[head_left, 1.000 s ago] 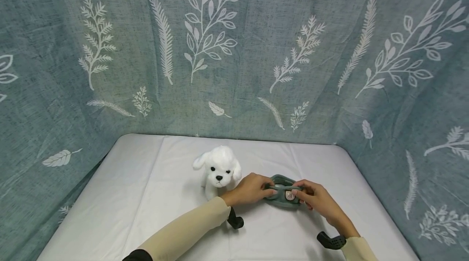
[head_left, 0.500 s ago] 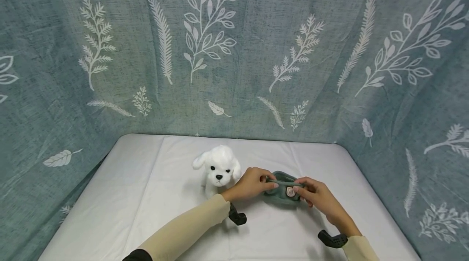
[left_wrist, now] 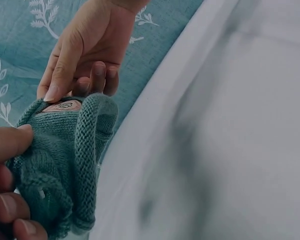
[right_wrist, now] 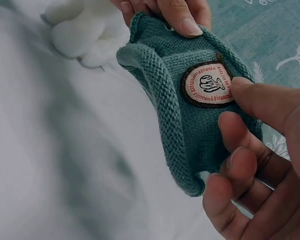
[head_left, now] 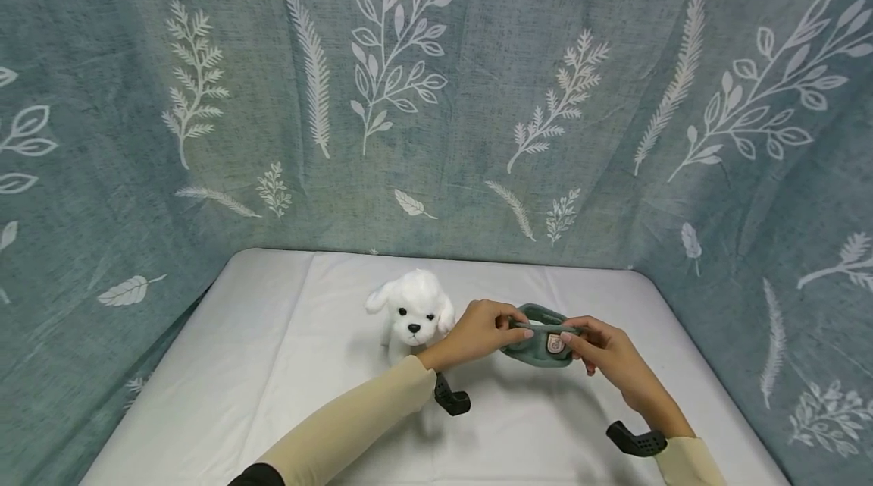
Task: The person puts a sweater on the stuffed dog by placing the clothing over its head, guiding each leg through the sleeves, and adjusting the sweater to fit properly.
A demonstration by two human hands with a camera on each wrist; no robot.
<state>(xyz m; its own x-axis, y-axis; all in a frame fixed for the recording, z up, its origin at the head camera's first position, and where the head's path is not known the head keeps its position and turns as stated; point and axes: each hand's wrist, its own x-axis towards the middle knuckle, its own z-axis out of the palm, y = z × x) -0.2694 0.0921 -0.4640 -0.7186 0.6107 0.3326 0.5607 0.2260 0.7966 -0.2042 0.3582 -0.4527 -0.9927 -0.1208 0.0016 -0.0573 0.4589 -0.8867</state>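
Observation:
A small teal knitted garment (head_left: 535, 351) with rolled edges and a round-bottomed pale patch (right_wrist: 208, 84) is held up between both hands, over the white surface. My left hand (head_left: 483, 333) pinches its upper edge at the left end, thumb in front. At the other end my right hand (head_left: 607, 353) grips the same edge, with the thumb beside the patch. In the left wrist view the rolled rim (left_wrist: 85, 165) and a gap in the knit show near the left fingers. A white plush dog (head_left: 414, 308) stands left of the garment, partly behind my left forearm.
A white cloth-covered table (head_left: 300, 365) lies under everything. Blue-green curtains (head_left: 477, 130) with white leaf prints enclose the back and sides. Black wrist-worn devices (head_left: 636, 440) stick out from both wrists.
Both hands have lifted the knitted garment upward and slightly right, and its shadow now falls apart from it on the table. The plush dog stays in place; the head view has shifted slightly.

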